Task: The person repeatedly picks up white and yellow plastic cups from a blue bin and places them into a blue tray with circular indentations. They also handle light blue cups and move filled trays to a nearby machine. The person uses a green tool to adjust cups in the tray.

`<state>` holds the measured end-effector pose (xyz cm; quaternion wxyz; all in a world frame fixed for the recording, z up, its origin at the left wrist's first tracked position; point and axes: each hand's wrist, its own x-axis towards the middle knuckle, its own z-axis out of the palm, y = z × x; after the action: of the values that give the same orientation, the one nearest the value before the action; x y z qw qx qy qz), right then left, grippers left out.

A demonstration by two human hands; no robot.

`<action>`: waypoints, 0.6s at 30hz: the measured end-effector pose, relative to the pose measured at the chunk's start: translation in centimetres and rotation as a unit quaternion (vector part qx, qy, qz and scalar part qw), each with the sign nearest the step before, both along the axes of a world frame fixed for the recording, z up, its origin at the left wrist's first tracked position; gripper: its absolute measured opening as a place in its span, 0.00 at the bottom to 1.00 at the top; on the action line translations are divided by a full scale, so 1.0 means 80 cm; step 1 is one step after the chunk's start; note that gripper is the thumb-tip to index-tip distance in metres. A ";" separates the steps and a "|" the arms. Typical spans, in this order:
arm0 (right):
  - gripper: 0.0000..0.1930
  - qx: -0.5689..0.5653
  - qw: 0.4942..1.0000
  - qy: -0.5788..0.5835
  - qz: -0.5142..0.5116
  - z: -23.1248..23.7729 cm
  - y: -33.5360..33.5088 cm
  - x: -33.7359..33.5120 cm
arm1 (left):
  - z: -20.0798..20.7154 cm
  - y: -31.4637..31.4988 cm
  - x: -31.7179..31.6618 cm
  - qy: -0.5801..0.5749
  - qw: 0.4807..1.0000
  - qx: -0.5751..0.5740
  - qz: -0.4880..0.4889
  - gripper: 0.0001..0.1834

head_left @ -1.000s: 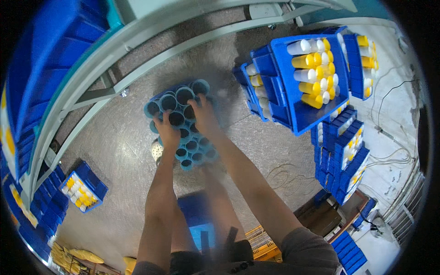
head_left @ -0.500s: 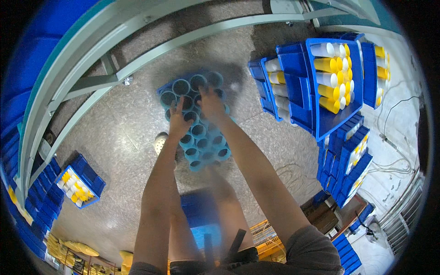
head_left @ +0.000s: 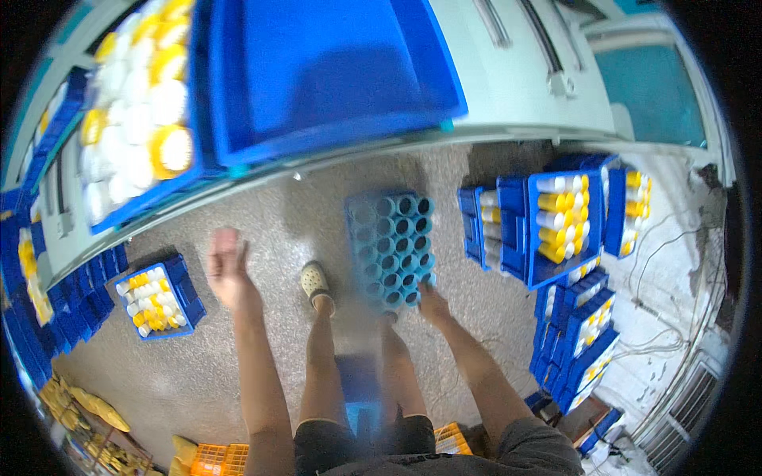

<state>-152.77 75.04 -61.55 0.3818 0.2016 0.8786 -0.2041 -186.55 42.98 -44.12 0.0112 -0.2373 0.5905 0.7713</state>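
- The tubes [head_left: 395,245] stand in a close-packed block low over the floor [head_left: 270,222], mouths up, in front of the person's right leg; set upright and tight, they seem to brace one another.
- The right hand [head_left: 432,304] is at the block's near right corner, apparently touching; a corner would suit steadying or shifting the whole block. I cannot tell from here whether its grip pinches a tube.
- The left hand [head_left: 228,270] hangs well apart from the tubes, blurred, its grip loosely open with nothing seen in it.
- The left shoe [head_left: 313,279] is planted just left of the block, likely for balance while bending.
- A blue bin [head_left: 341,47] lies on the worktop [head_left: 520,103] ahead, beside a crate of yellow and white cylinders [head_left: 147,103], both within a step's reach.
- More crates [head_left: 514,230] stand to the right, on their sides, so the cylinders' ends face outward.
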 end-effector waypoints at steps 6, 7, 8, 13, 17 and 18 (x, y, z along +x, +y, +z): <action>0.35 -0.128 0.985 -0.119 -0.003 0.093 -0.060 0.095 | 0.160 -0.100 -0.166 -0.010 0.982 0.186 0.023 0.36; 0.34 -0.142 0.984 -0.106 0.001 0.104 -0.071 0.092 | 0.173 -0.104 -0.183 -0.054 0.976 0.208 0.025 0.33; 0.33 -0.150 0.985 -0.080 -0.001 0.115 -0.083 0.086 | 0.185 -0.106 -0.198 -0.102 0.960 0.259 0.038 0.34; 0.24 -0.109 0.992 0.049 0.040 0.174 -0.144 -0.020 | 0.225 -0.106 -0.173 -0.085 0.927 0.351 0.104 0.37; 0.19 -0.112 0.974 0.153 0.121 0.239 -0.173 -0.147 | 0.256 -0.118 -0.098 -0.094 0.942 0.309 0.085 0.30; 0.17 -0.077 0.982 0.133 0.112 0.256 -0.180 -0.187 | 0.264 -0.124 -0.071 -0.133 0.938 0.307 0.091 0.29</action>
<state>-167.74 60.65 -41.07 0.2966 0.0427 0.9202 -0.2521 -192.22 33.08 -23.03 0.0914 -0.3755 0.2936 0.8743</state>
